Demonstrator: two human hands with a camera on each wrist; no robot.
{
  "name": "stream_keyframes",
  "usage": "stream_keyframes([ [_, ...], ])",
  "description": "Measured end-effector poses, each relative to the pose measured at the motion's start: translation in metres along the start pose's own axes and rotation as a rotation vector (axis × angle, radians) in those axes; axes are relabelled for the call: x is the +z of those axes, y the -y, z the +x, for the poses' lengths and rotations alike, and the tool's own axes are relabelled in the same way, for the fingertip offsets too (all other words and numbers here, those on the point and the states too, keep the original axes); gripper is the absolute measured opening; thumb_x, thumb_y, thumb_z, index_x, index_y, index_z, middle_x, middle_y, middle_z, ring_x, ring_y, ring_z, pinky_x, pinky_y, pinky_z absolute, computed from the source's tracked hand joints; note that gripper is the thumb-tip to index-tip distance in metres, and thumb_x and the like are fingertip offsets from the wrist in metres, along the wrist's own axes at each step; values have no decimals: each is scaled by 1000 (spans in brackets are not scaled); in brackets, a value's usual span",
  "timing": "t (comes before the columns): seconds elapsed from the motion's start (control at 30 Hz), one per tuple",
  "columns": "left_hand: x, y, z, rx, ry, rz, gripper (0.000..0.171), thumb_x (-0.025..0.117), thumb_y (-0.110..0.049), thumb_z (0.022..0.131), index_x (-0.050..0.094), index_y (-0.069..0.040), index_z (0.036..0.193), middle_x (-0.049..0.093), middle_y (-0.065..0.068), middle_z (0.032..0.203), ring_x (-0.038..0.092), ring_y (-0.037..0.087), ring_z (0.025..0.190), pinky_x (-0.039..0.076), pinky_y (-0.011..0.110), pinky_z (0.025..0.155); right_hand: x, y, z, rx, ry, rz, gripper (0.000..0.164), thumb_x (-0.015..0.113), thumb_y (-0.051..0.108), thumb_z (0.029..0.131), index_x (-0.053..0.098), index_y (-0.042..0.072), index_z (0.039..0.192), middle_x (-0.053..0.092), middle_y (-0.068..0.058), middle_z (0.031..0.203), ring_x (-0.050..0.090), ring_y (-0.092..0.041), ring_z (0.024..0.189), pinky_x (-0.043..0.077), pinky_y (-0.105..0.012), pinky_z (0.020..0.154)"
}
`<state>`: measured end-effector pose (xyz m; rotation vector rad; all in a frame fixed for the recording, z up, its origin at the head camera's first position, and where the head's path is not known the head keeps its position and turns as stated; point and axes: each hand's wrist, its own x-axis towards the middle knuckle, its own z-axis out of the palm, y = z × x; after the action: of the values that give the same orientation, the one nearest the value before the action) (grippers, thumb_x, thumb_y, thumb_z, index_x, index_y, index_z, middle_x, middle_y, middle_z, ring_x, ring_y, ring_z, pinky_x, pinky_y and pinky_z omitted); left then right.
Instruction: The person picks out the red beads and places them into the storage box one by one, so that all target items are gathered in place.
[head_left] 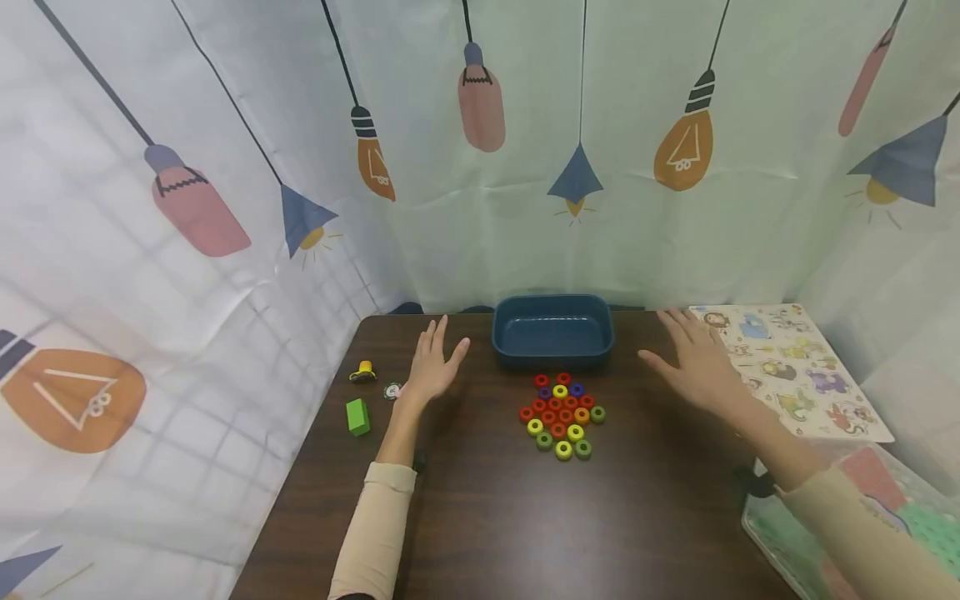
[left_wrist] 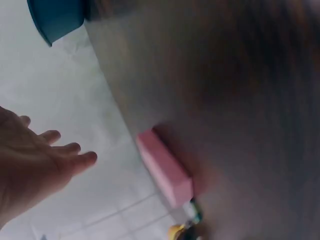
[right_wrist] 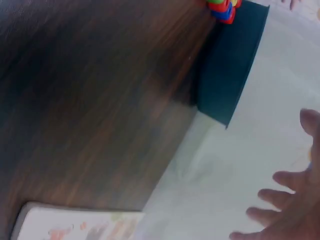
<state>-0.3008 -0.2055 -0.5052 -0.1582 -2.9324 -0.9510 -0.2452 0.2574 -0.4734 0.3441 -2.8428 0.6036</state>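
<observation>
Both hands are raised over the table with fingers spread and nothing held. My left hand (head_left: 431,371) is above the left side, near a round black-and-white token (head_left: 392,390). In the left wrist view a pink block (left_wrist: 165,167) lies on the table; the left hand mostly hides it from the head view. My right hand (head_left: 701,367) hovers right of an empty dark blue basin (head_left: 553,360). Between the hands, in front of the basin, lies a loose cluster of small rings, including red rings (head_left: 549,417), yellow rings (head_left: 563,451), green rings (head_left: 583,450) and purple rings (head_left: 577,389).
At the left lie a green block (head_left: 357,417) and a small yellow-and-black object (head_left: 363,372). A board with animal pictures (head_left: 795,371) lies at the right, by a clear bin (head_left: 780,546) with coloured contents. A printed curtain (head_left: 450,242) hangs behind and beside the table (head_left: 525,533).
</observation>
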Motion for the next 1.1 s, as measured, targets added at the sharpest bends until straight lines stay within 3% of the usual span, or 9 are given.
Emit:
stream_keyframes([
  [0.13,10,-7,2,15,-15,-187,77,35,-66,97,0,-33,157,0,8,164,3,37,149,14,66,115,9,14,0,1,-52,120,76,63,56,89,43,8,144,44,-19,147,38,-39,136,33,-59,108],
  [0.27,21,-19,5,19,5,-488,76,41,-61,97,6,-30,157,10,10,163,13,34,148,19,60,116,22,28,-4,45,-15,216,52,66,49,89,63,11,123,64,-11,124,56,-33,119,43,-54,99],
  [0.4,33,-34,7,-49,13,-806,74,45,-54,99,12,-22,156,22,12,159,26,32,145,26,54,116,37,41,-4,65,70,256,37,70,45,88,70,16,111,70,-3,110,63,-26,107,49,-50,92],
  [0.57,49,-53,8,-178,-65,-1096,61,52,-30,101,25,-8,151,34,18,152,37,33,139,31,48,116,56,52,1,104,176,345,35,72,41,86,71,17,112,72,3,102,67,-17,92,54,-39,80],
  [0.67,57,-59,10,-223,-93,-1163,58,52,-19,100,27,-3,150,31,18,154,34,31,141,31,46,116,67,56,5,144,217,430,36,75,36,85,71,14,114,72,3,101,67,-14,86,55,-35,74],
  [0.97,76,-62,15,-334,-113,-1163,59,57,-11,98,30,-4,150,29,15,155,35,30,141,36,42,113,93,53,13,223,344,619,41,79,23,83,66,7,118,72,-4,100,69,-16,81,60,-32,69],
  [1.1,80,-59,15,-337,-147,-1165,58,58,-7,96,33,-6,149,29,14,156,36,29,140,38,41,112,98,52,12,270,355,678,44,79,17,82,64,7,121,71,-5,102,69,-17,83,60,-33,71],
])
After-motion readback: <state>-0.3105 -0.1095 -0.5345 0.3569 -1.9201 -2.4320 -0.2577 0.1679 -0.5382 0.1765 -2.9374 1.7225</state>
